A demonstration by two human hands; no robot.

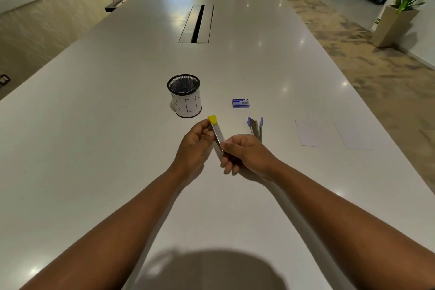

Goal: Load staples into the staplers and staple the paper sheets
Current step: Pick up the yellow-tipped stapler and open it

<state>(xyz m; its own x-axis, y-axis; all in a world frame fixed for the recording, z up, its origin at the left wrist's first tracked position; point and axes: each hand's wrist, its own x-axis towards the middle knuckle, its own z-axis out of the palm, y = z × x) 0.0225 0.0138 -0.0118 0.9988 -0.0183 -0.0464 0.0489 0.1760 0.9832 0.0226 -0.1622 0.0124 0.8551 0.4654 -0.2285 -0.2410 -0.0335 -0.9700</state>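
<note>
Early in the task: loading barely begun.
On the table [117, 125]: paper sheets [329, 134] unstapled at right, staple box [240, 103] closed, blue stapler [256, 128] lying untouched; yellow stapler [216, 132] gripped by left hand [193, 146] and right hand [244, 155], fingers curled round it.

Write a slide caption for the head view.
Both hands, left and right, hold the yellow-tipped stapler above the table; staple box and paper sheets wait nearby.

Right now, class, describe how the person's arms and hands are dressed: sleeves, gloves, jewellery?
Both forearms are bare, no sleeves showing in the frame. The left hand and right hand wear no gloves. No rings, watch or bracelets are visible on the fingers or wrists.
</note>
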